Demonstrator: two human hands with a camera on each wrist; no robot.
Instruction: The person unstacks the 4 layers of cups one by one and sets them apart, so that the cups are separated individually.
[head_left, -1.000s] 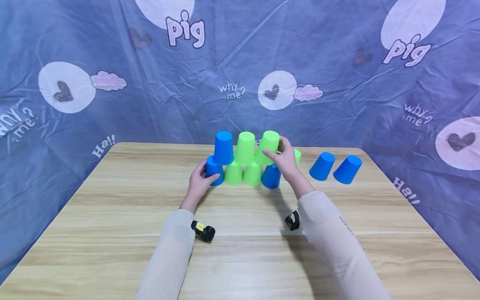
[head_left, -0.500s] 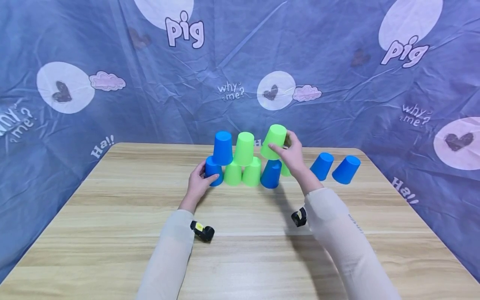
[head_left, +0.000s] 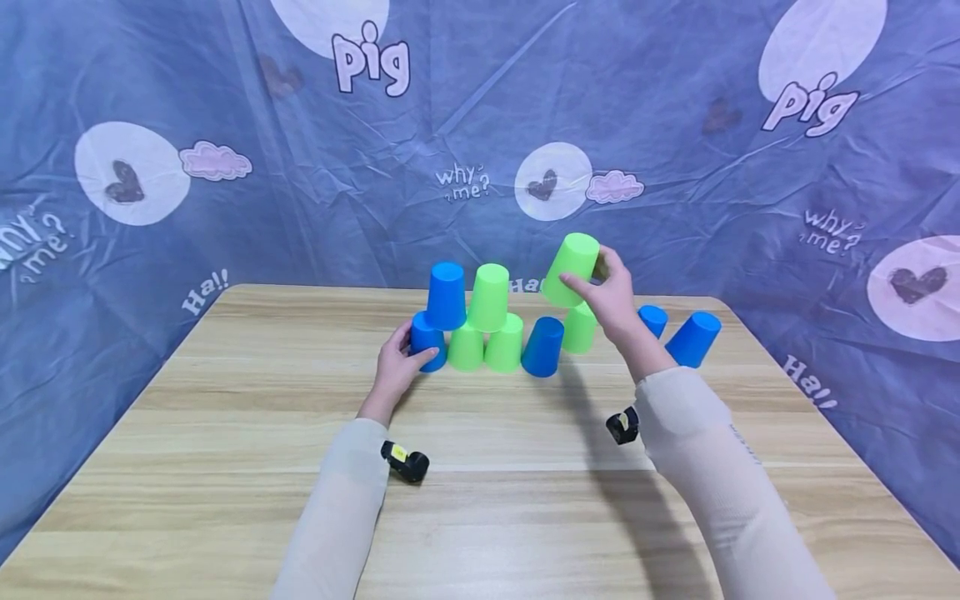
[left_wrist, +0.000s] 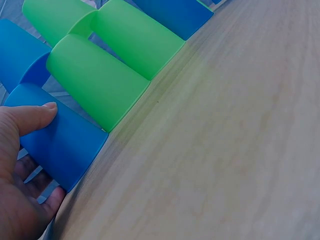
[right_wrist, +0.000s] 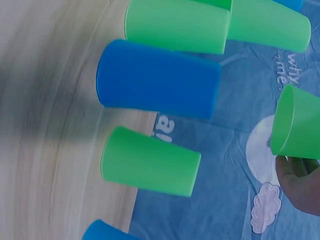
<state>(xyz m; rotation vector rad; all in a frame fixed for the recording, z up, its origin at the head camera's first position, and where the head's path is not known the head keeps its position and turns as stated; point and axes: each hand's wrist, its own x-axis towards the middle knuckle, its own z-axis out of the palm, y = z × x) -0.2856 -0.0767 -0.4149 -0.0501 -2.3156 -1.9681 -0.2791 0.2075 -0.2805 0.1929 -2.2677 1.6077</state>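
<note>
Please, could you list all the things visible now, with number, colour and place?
Bottom-row end cups: 2, blue, on table
Bottom-row middle cups: 2, green, between those
Upper left cup: 1, blue, over leftmost bottom pair
Upper right cup: 1, green, over middle cups
Lone cup: 1, green, on table, right of row
Far-right cups: 2, blue, on table
Held cup: 1, green, tilted above table
Table: 1, light wood, under cups
Printed cloth: 1, blue, behind table
Wrist cameras: 2, black, at wrists
Sleeves: 2, whitish, on arms
Left hand: 1, bare, gripping leftmost bottom cup
Right hand: 1, bare, gripping held cup
</note>
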